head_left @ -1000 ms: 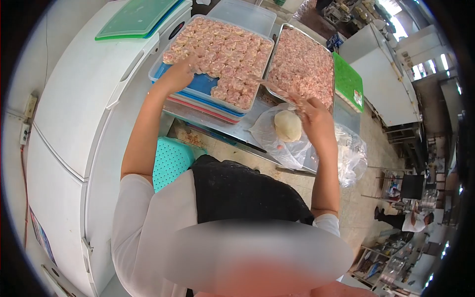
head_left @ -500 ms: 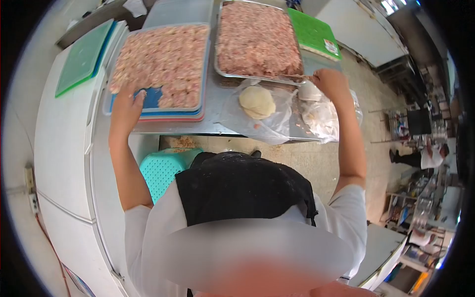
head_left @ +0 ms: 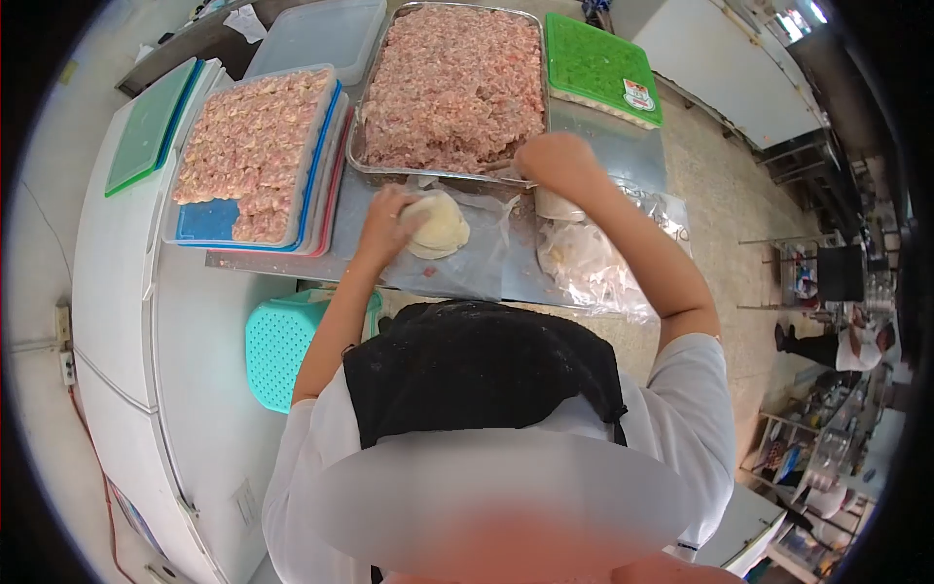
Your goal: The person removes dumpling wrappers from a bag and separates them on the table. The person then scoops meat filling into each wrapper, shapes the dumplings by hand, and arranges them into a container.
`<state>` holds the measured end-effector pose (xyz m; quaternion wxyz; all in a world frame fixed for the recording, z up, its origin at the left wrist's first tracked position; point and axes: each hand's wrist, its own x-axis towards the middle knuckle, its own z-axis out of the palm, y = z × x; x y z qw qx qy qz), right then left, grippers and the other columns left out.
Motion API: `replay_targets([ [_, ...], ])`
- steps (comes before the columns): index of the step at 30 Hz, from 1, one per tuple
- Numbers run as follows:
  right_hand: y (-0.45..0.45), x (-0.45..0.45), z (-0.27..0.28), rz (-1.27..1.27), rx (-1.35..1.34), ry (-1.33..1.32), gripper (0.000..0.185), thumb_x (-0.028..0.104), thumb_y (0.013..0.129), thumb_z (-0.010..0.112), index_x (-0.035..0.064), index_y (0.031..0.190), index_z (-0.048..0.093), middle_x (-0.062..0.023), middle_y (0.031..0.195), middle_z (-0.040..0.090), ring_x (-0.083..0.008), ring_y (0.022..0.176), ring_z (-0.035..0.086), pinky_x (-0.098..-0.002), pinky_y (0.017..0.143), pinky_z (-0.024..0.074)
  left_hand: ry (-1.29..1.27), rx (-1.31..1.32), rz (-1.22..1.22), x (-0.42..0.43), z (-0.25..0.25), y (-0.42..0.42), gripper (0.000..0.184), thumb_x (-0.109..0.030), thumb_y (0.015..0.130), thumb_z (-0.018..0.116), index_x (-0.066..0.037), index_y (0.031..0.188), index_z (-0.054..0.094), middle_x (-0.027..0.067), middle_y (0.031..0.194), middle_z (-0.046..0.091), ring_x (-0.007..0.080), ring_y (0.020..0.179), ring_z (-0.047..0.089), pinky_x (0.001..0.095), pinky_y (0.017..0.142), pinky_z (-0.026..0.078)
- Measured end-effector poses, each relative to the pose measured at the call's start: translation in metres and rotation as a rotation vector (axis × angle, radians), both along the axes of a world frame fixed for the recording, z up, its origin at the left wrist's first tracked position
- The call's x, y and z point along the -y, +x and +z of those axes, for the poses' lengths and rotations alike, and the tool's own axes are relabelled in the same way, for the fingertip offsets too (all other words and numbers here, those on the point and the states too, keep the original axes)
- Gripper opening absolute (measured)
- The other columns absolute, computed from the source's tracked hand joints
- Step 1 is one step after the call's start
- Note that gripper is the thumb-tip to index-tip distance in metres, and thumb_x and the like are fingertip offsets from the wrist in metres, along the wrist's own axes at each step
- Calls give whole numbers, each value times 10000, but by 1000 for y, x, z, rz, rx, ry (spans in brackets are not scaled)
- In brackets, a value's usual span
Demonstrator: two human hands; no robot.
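Note:
My left hand (head_left: 389, 226) is at the left edge of a stack of round, pale dough wrappers (head_left: 440, 226), its fingers apart and touching the stack. At the near right corner of a metal tray (head_left: 356, 156) of minced meat (head_left: 452, 83), my right hand (head_left: 562, 167) is closed round a thin utensil (head_left: 501, 167); its working end is hidden in the meat. On the left stands a clear plastic container (head_left: 329, 107) with rows of small meat-filled dumplings (head_left: 255, 131) on a blue base, part of it bare at the near corner.
Plastic bags (head_left: 584, 258) with pale contents lie at the table's near right. A green-lidded container (head_left: 601, 68) sits beyond them. White freezers (head_left: 122, 292) flank the left side, and a turquoise stool (head_left: 277, 341) is under the table edge. A person (head_left: 856, 341) stands far right.
My left hand has moved right, from the dumpling container to the dough wrappers. My right hand remains at the tray corner with the utensil. The view has turned slightly.

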<state>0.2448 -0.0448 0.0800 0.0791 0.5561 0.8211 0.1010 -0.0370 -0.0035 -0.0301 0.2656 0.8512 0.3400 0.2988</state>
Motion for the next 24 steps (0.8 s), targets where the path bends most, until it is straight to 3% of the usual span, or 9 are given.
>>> replay_targets([
  [2, 12, -6, 31, -127, -21, -73, 160, 138, 759, 563, 63, 678, 679, -142, 691, 659, -291, 652, 665, -398, 575, 532, -137, 39, 126, -4, -19, -13, 213, -181, 796, 648, -27, 942, 661, 157, 979, 607, 314, 950, 572, 376, 809, 455],
  [5, 23, -29, -20, -96, -112, 36, 166, 150, 767, 561, 59, 677, 667, -144, 687, 654, -286, 661, 663, -399, 567, 524, -367, 7, 387, 7, -35, -22, 191, -185, 801, 646, -26, 903, 671, 166, 952, 604, 315, 942, 571, 381, 799, 450],
  [7, 10, -18, -52, 3, -207, 53, 176, 157, 779, 553, 52, 687, 659, -144, 694, 654, -285, 659, 663, -400, 562, 523, -110, 245, 455, 27, -25, -17, 202, -179, 798, 648, -34, 935, 671, 170, 935, 603, 314, 928, 574, 378, 798, 451],
  [10, 9, -4, -65, -26, -365, -44, 209, 201, 833, 519, 55, 739, 637, -154, 729, 647, -326, 709, 647, -440, 632, 514, 287, 23, 197, 50, 9, 17, 201, -157, 809, 628, -35, 964, 666, 167, 922, 606, 321, 915, 577, 383, 803, 453],
  [14, 36, -13, -67, -94, -582, -55, 228, 228, 836, 531, 43, 762, 642, -159, 747, 646, -348, 729, 638, -467, 651, 502, 363, 6, 223, 40, -13, 12, 217, -156, 810, 625, -35, 987, 660, 160, 912, 610, 328, 907, 578, 388, 813, 454],
  [16, 32, -17, -60, -78, -621, -93, 250, 248, 853, 521, 46, 765, 639, -165, 753, 642, -357, 745, 631, -478, 670, 495, 48, 51, 428, 27, -30, -2, 203, -144, 827, 603, -35, 990, 658, 146, 922, 618, 332, 913, 573, 396, 820, 451],
  [20, 9, -8, -45, -117, -498, -189, 264, 252, 859, 513, 17, 817, 624, -204, 791, 625, -391, 782, 608, -484, 691, 476, 91, 60, 353, 18, -41, -29, 192, -146, 858, 582, -33, 995, 654, 130, 942, 622, 296, 901, 589, 358, 808, 459],
  [22, 6, -8, -53, -108, -553, -183, 259, 245, 854, 511, 17, 839, 632, -214, 796, 621, -397, 788, 604, -478, 696, 479, -361, 195, 518, 18, -16, -26, 208, -174, 911, 549, -8, 985, 649, 103, 968, 633, 218, 889, 607, 311, 800, 466],
  [24, 24, -19, -73, -133, -761, -240, 236, 193, 857, 501, 3, 836, 640, -246, 788, 603, -400, 762, 599, -447, 691, 482, -487, 464, 594, 5, -10, -21, 217, -181, 919, 556, -1, 1008, 639, 90, 984, 631, 182, 891, 603, 292, 802, 468],
])
